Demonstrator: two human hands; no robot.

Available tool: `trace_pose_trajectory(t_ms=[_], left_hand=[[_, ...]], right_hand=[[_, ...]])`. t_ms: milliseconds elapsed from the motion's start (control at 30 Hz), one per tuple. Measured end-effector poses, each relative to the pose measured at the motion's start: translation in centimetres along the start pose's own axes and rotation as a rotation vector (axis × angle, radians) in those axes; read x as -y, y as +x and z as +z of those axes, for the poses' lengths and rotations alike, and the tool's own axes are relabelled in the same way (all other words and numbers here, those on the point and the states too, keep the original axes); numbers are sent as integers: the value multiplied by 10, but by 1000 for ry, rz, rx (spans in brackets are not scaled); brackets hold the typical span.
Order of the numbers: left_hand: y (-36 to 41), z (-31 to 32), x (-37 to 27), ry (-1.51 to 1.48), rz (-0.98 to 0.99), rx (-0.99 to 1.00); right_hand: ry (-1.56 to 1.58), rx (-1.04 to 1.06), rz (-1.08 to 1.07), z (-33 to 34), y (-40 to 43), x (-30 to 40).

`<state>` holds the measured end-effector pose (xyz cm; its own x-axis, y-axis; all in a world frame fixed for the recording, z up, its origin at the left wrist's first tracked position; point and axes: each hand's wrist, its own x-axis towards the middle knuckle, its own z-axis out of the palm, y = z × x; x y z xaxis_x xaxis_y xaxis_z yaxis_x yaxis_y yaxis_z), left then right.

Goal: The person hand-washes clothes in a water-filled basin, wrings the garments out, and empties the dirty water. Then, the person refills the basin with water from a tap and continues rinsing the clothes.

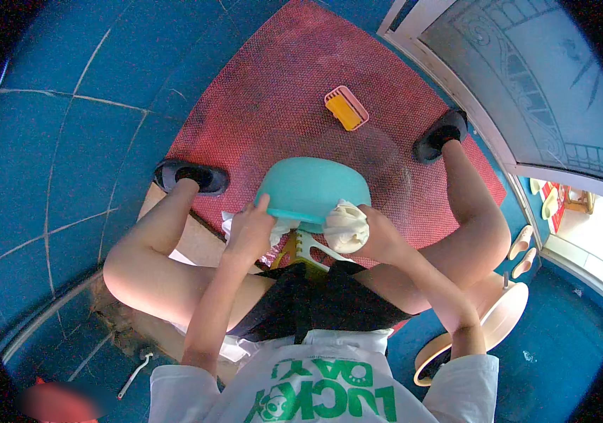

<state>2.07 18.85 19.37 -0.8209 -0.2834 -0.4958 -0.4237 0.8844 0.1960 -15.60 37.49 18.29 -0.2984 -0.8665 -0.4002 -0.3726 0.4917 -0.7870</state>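
A turquoise plastic basin [313, 185] is tilted between my knees, its underside towards the red mat. My left hand [251, 227] grips the basin's near rim, thumb on the outside, with whitish cloth hanging beside it. At the rim's right end, my right hand [378, 235] is closed on a bunched cream-white cloth [347, 227], close against the basin. Under the rim, part of a yellow and white plastic object [307, 251] shows near my shorts, and some pink-and-white fabric [275, 253] lies left of it. What lies inside the basin is hidden.
Ahead on the red woven mat [291, 79] is a pink soap dish [362, 113] with a yellow bar [346, 112]. A large beige basin [502, 312] leans behind my right knee. Pale slippers [521, 243] stand by the doorway. A white-handled brush [135, 375] lies at lower left.
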Motion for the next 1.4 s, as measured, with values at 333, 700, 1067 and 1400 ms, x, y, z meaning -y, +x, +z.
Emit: trace_pose_trajectory(t_ms=[333,700,1067,1400], left_hand=[[0,3,6,-44,-1,13],[0,-22,9,-167,4,-166],[0,-39,7,-63,-34,-544],[-7,-55,8,-77,-7,-623]], right_hand=[[-48,-30,-66,-2,2,9],[-83,-149,-21,-9,5,17],[-181,-276,-300,-16,8,23],[-167,-301,-324,-16,5,34]])
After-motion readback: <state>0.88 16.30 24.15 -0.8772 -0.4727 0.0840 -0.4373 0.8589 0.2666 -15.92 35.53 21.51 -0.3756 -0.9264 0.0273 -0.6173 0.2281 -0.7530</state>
